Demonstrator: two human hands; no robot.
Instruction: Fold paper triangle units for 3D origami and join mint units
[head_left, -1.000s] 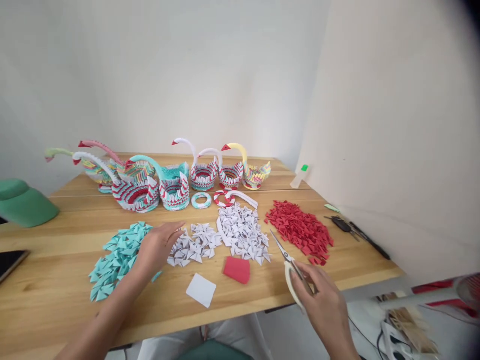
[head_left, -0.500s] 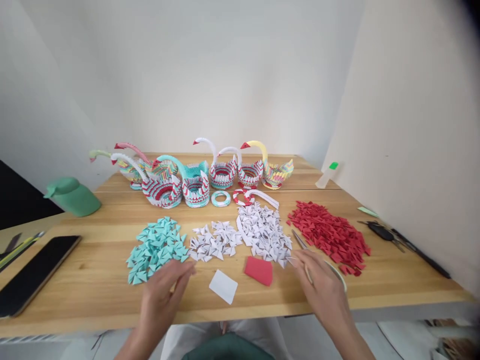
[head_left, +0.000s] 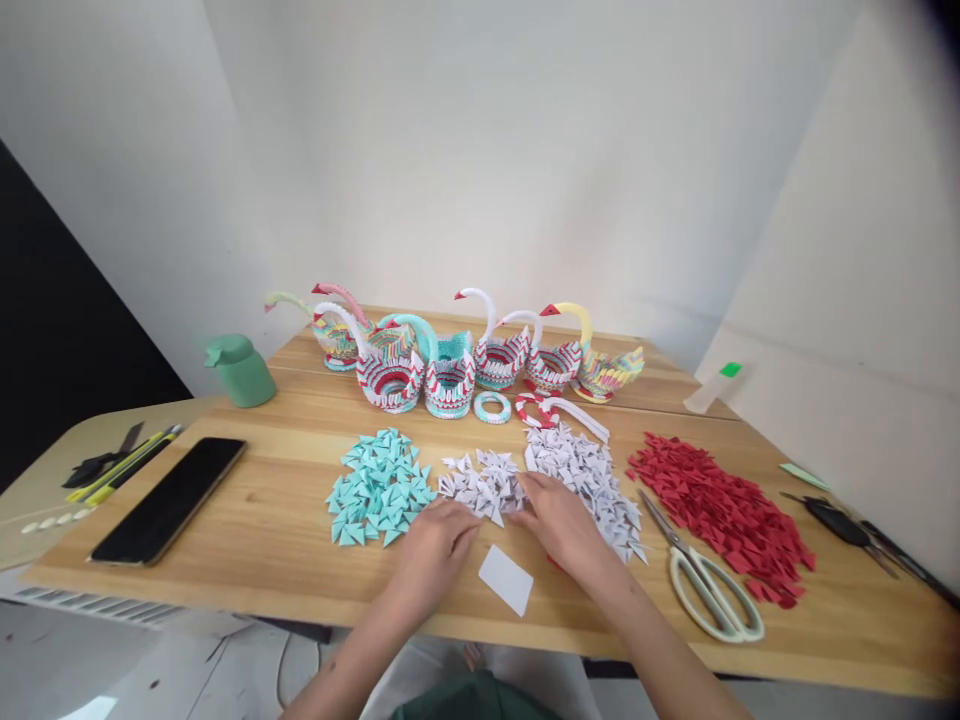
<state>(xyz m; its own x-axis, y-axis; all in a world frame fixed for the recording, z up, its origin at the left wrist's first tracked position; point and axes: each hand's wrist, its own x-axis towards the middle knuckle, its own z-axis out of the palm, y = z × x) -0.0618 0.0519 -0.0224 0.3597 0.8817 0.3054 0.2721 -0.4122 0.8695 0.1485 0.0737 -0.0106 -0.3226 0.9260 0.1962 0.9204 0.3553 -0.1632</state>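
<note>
The left hand (head_left: pixel 436 545) and right hand (head_left: pixel 559 520) meet the small white pile (head_left: pixel 481 485) of pointed paper folds on the bench (head_left: pixel 285 500); with fingertips partly hidden, I cannot tell either grip. Ridged paper swan baskets (head_left: pixel 450 403) stand behind, interiors mostly hidden. The right arm covers nearly all the red paper (head_left: pixel 554 563).
</note>
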